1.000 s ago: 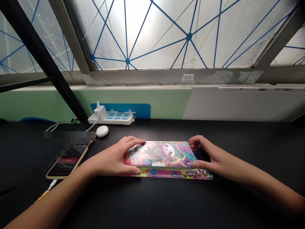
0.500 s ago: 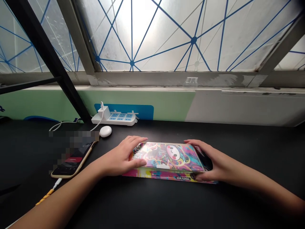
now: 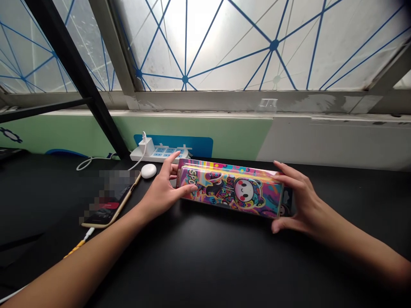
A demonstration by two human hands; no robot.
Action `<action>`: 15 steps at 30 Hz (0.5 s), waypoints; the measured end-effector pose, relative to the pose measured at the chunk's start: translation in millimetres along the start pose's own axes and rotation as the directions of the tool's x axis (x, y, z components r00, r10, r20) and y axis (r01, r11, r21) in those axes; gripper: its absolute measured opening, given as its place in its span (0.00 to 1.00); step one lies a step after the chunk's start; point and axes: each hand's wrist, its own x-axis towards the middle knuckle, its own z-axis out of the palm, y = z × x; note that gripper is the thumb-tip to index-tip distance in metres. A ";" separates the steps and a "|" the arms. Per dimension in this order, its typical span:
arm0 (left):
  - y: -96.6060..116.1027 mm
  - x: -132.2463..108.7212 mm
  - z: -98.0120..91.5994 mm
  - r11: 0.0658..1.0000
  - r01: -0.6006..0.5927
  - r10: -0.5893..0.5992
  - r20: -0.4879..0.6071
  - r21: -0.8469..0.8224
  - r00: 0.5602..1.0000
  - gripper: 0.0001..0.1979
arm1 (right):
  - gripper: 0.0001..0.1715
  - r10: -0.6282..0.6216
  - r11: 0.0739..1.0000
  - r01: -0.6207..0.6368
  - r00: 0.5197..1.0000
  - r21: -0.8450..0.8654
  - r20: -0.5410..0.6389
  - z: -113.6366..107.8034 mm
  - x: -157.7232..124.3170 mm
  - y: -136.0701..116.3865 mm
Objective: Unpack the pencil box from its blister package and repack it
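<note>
A colourful pencil box (image 3: 231,188) with a cartoon face is tipped up, its decorated front turned towards me. My left hand (image 3: 168,182) grips its left end, thumb on the front and fingers behind the back edge. At the right end, my right hand (image 3: 295,196) holds it, fingers over the top edge and thumb by the lower corner. A dark panel with a small printed figure shows beside the right palm. The underside and back of the box are hidden.
On the black table (image 3: 218,265), a phone (image 3: 111,209) with a plugged-in cable lies left, near a round white case (image 3: 148,171). Behind stands a white power strip (image 3: 167,153) with a charger. A black slanted post (image 3: 77,72) rises at the left before the window.
The pencil box has been raised and tilted from lying flat, so its front now faces me. Both hands moved with it, and the right-hand fingers are more spread. The view shifted slightly.
</note>
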 end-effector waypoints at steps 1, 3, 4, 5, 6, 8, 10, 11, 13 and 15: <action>0.0 -0.3 0.6 1.000 -0.013 0.013 -0.014 -0.003 1.000 0.49 | 0.56 0.034 0.999 -0.034 0.999 0.035 0.000 -0.8 0.2 -0.8; 0.0 -1.4 1.7 1.000 -0.026 0.026 -0.029 -0.010 0.999 0.53 | 0.54 0.142 0.988 -0.140 0.989 0.072 -0.031 -3.3 1.2 -4.8; 0.0 -2.1 2.2 0.999 -0.032 0.031 -0.032 -0.004 0.999 0.54 | 0.49 0.185 0.982 -0.181 0.981 0.059 -0.061 -5.3 2.0 -8.0; -0.2 -2.8 2.5 0.999 -0.040 0.040 -0.035 0.007 0.999 0.55 | 0.44 0.212 0.977 -0.211 0.973 0.026 -0.095 -7.8 2.8 -11.7; -0.3 -3.6 2.6 0.999 -0.049 0.050 -0.037 0.019 0.998 0.56 | 0.39 0.225 0.973 -0.228 0.966 -0.013 -0.125 -10.6 3.6 -15.6; -0.5 -5.2 2.3 0.996 -0.069 0.072 -0.056 0.053 0.996 0.54 | 0.34 0.226 0.969 -0.240 0.958 -0.063 -0.179 -16.8 4.5 -22.9; 0.4 -6.8 1.2 0.988 -0.113 0.122 -0.079 0.103 0.989 0.48 | 0.31 0.178 0.975 -0.202 0.961 -0.094 -0.213 -21.8 4.4 -27.6; 1.6 -7.5 0.3 0.978 -0.156 0.167 -0.065 0.139 0.984 0.42 | 0.28 0.125 0.982 -0.152 0.970 -0.115 -0.209 -23.5 4.2 -28.8; 5.6 -8.6 -2.2 0.934 -0.278 0.278 0.033 0.224 0.960 0.28 | 0.21 -0.002 0.989 -0.022 0.987 -0.145 -0.160 -24.9 3.4 -29.3; 11.7 -9.1 -5.4 0.861 -0.406 0.370 0.171 0.307 0.913 0.17 | 0.20 -0.089 0.986 0.073 0.991 -0.149 -0.104 -24.4 2.5 -28.8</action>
